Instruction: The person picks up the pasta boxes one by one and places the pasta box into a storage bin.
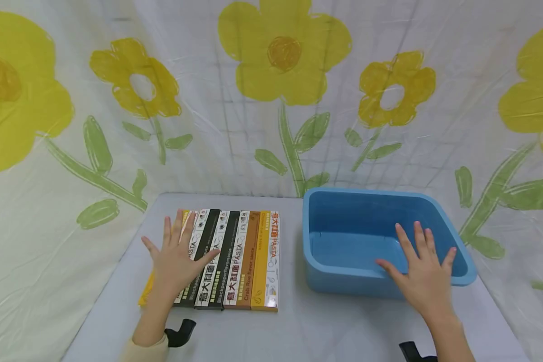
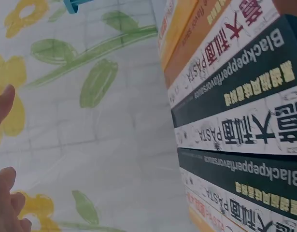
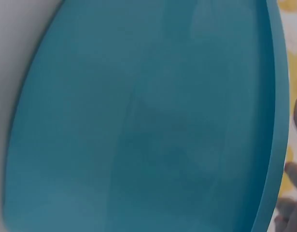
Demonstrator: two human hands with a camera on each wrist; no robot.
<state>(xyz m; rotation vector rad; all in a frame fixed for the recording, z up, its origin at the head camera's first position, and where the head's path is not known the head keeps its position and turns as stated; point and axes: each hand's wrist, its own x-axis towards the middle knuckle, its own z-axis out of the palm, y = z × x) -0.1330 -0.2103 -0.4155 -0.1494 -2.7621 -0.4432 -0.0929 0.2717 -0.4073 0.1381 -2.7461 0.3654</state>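
Observation:
My left hand (image 1: pixel 174 266) is spread wide over the left part of a row of pasta boxes (image 1: pixel 255 251), holding nothing. The boxes stand side by side in black, brown, yellow and white, with "Blackpepper flavor sauce" and "Crab Roe flavor sauce" printed on them. In the left wrist view the row of boxes (image 2: pixel 240 130) fills the right side, with fingertips at the left edge. Over the near rim of a blue plastic basin (image 1: pixel 353 281), my right hand (image 1: pixel 427 284) has its fingers splayed and grips nothing. The basin's outer wall (image 3: pixel 138 121) fills most of the right wrist view.
Both hands are above a white table (image 1: pixel 307 327). Behind it hangs a white cloth (image 1: pixel 199 151) printed with yellow flowers and green leaves. Black curved pieces (image 1: pixel 181 333) show beside both wrists. A strip of tabletop separates boxes and basin.

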